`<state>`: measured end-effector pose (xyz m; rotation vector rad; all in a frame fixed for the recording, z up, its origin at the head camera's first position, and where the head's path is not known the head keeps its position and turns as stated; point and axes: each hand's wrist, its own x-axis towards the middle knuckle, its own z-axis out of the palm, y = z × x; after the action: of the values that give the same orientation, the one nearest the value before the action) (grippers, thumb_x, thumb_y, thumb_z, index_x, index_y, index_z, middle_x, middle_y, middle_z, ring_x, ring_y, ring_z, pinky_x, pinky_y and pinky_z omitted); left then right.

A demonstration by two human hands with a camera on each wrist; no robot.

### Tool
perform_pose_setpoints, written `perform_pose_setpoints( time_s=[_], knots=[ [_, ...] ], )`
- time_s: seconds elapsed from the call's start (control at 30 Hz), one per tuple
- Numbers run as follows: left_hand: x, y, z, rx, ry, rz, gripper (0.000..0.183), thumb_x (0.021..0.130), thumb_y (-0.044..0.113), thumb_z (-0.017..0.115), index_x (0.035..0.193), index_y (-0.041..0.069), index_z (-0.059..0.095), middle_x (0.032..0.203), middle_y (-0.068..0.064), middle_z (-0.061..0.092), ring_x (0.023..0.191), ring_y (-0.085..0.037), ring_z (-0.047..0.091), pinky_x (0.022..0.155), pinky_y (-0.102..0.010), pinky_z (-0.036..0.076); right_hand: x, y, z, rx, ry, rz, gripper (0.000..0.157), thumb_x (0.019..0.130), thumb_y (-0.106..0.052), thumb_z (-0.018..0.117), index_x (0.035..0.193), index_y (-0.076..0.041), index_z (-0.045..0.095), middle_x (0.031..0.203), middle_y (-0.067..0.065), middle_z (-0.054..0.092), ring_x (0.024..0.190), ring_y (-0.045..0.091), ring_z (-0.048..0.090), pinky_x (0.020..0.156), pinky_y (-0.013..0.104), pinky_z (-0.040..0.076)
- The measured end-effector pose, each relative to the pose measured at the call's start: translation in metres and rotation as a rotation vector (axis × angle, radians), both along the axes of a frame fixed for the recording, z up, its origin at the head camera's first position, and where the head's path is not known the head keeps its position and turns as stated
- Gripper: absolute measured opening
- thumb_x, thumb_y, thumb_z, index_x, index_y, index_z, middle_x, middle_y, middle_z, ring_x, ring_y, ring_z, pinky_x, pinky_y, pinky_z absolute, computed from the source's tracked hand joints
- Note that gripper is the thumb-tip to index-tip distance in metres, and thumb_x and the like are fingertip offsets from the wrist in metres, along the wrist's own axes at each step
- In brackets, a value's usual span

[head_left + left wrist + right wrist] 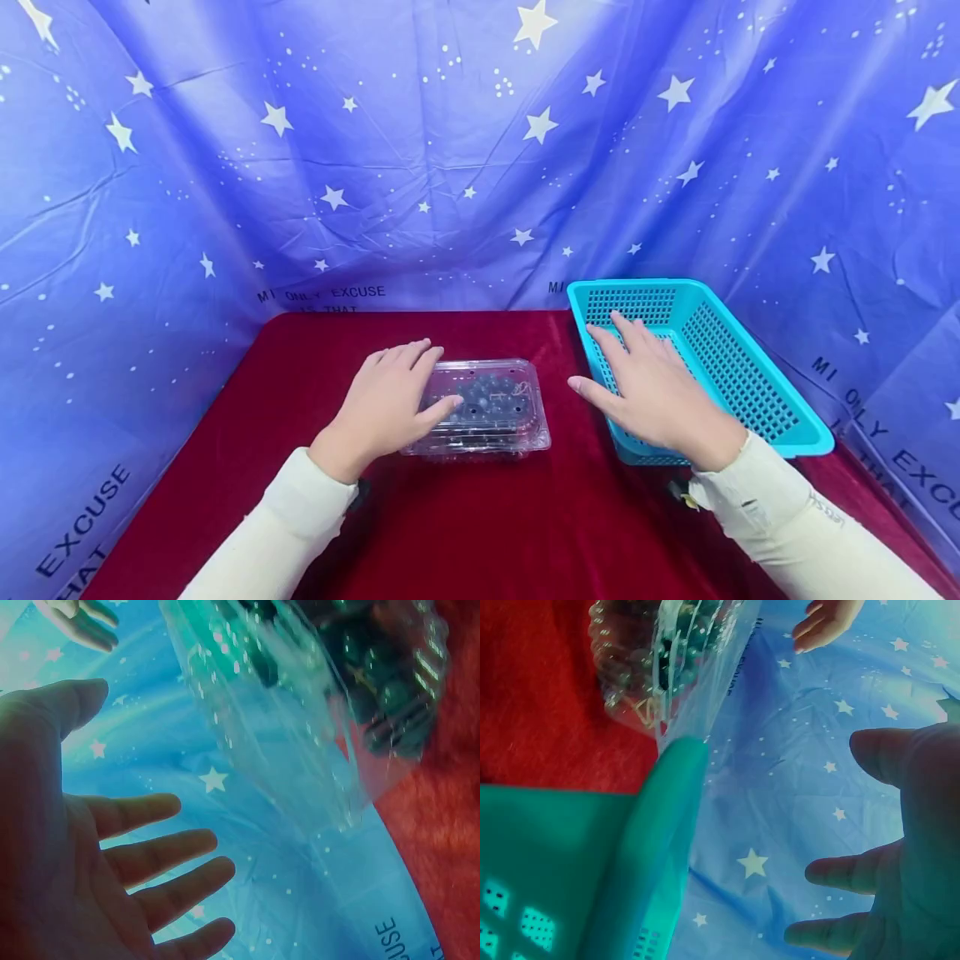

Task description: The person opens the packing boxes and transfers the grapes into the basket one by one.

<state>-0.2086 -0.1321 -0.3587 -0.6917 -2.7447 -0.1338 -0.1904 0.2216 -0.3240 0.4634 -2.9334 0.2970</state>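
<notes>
A clear plastic clamshell box [491,433] with dark round berries [487,396] inside sits on the red cloth, its lid down. My left hand [386,404] is over the box's left side, fingers extended and thumb across the lid in the head view. In the left wrist view, the left hand [142,855] is spread with a gap between its fingers and the box [277,712]. My right hand [652,396] hovers over the left part of a turquoise plastic basket [738,371], fingers apart and holding nothing. The right wrist view has the basket's rim [664,802] below the right hand [900,862].
Red velvety cloth [465,533] covers the table. Behind and on both sides hangs a blue curtain [420,167] with white stars and lettering. The basket stands at the table's right, beside the curtain, its walls pierced with small square holes.
</notes>
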Motion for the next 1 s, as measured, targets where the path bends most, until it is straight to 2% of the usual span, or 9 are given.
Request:
perform_pose_setpoints(
  time_s=[0.4,0.63,1.0],
  knots=[
    [0.011,0.017,-0.008,0.0,0.055,-0.051,0.072,0.094,0.067,0.055,0.143,0.015,0.058,0.147,-0.01,0.059,0.135,-0.032,0.057,0.111,-0.054,0.046,0.017,-0.008,-0.003,-0.1,0.07,0.062,0.079,0.098,-0.065,0.053,0.157,-0.013,0.042,0.166,0.02,0.031,0.15,0.047,0.031,0.119,0.071,0.027],
    [0.016,0.025,-0.012,0.022,0.087,-0.095,0.069,0.093,0.065,0.057,0.141,0.015,0.059,0.145,-0.009,0.061,0.131,-0.03,0.059,0.109,-0.054,0.048,0.027,-0.016,-0.005,-0.155,0.101,0.095,0.069,0.099,-0.057,0.059,0.15,-0.013,0.05,0.163,0.017,0.037,0.149,0.044,0.036,0.116,0.071,0.031],
    [0.019,0.035,-0.02,0.023,0.112,-0.122,0.07,0.092,0.068,0.055,0.14,0.017,0.06,0.141,-0.005,0.062,0.131,-0.025,0.059,0.11,-0.052,0.047,0.036,-0.029,-0.015,-0.208,0.174,0.152,0.051,0.095,-0.04,0.071,0.137,-0.013,0.061,0.156,0.015,0.047,0.143,0.04,0.044,0.113,0.067,0.038]
  ],
)
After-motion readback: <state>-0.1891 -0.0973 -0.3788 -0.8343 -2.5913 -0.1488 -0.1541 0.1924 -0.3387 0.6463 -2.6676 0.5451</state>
